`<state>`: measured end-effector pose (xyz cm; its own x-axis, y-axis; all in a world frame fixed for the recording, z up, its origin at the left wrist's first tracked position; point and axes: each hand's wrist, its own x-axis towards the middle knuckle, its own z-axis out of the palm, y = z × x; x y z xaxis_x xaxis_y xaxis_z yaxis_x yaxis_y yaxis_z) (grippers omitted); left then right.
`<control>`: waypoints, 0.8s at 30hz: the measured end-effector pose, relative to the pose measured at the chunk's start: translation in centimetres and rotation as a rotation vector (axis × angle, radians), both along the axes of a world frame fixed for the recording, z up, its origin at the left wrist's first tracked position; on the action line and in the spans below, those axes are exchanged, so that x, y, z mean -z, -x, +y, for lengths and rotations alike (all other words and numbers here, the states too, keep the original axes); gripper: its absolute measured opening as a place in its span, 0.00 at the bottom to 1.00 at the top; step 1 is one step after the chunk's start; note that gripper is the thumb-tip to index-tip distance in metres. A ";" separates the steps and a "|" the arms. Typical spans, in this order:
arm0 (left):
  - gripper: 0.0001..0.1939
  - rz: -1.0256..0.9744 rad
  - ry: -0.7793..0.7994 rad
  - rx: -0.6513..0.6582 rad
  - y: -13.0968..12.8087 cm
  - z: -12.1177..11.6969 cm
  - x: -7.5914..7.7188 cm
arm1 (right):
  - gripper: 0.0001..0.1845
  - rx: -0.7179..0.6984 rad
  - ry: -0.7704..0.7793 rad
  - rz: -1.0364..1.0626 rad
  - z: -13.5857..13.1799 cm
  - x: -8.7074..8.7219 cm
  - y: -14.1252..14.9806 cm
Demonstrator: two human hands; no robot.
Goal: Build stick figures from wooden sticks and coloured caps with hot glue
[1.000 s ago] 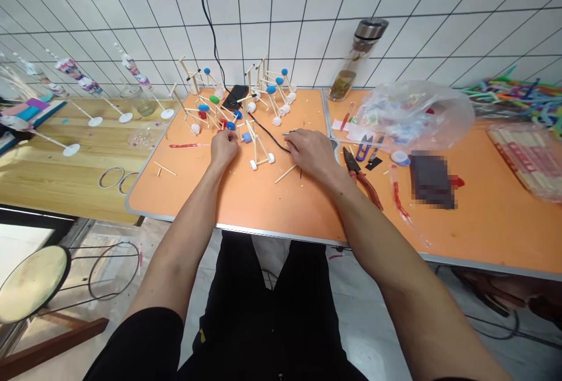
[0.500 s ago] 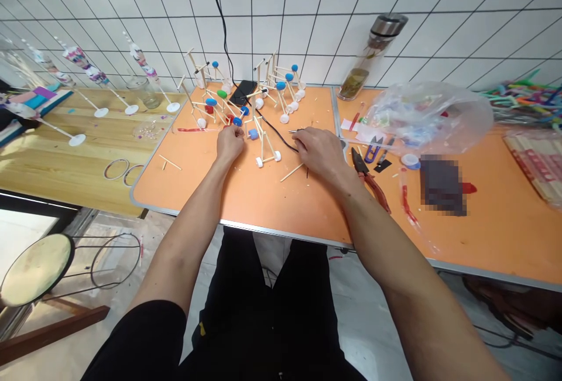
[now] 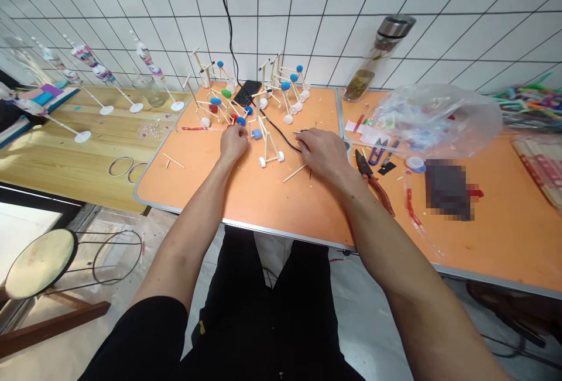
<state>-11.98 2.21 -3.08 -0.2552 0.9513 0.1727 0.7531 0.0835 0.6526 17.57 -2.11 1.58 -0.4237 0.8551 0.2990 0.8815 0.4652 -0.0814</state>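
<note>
My left hand (image 3: 234,142) rests on the orange table with its fingers curled together, beside the blue cap (image 3: 241,122) of a stick model. Whatever those fingers pinch is hidden. Right of it stands a wooden stick frame (image 3: 266,144) on white wheels, with a light-blue piece (image 3: 256,134) at its side. My right hand (image 3: 322,148) is closed, palm down, around a slim tool with a thin metallic tip (image 3: 297,131); most of the tool is hidden. A black cable (image 3: 281,137) runs toward this hand. A loose wooden stick (image 3: 294,173) lies close by.
More stick models with blue caps (image 3: 285,86) stand at the back, near a phone (image 3: 248,93). Pliers (image 3: 374,183), purple snips (image 3: 376,151) and a plastic bag (image 3: 439,117) lie to the right. A glass bottle (image 3: 364,74) stands by the tiled wall.
The whole view has shifted slightly to the right. Both hands keep nearly the same pose and place on the table; nothing has visibly been picked up or let go.
</note>
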 end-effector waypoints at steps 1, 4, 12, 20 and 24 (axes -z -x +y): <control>0.17 -0.001 0.001 -0.001 0.0 0.0 0.0 | 0.20 0.000 0.001 -0.004 0.0 0.0 0.0; 0.17 -0.001 0.008 -0.005 -0.2 -0.1 -0.1 | 0.21 -0.006 -0.004 -0.007 0.0 0.1 0.0; 0.16 0.008 0.029 -0.006 -0.2 0.1 0.0 | 0.21 -0.012 -0.007 -0.003 0.1 0.2 -0.1; 0.15 0.009 0.022 -0.009 -0.2 0.0 0.0 | 0.22 0.004 -0.001 -0.067 0.1 0.1 0.0; 0.16 0.020 0.027 -0.014 -0.3 0.0 -0.1 | 0.22 0.000 0.001 -0.070 0.1 0.1 0.0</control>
<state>-11.73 2.17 -2.98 -0.2653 0.9521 0.1523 0.7649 0.1117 0.6344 17.61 -2.01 1.50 -0.4436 0.8554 0.2672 0.8850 0.4652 -0.0200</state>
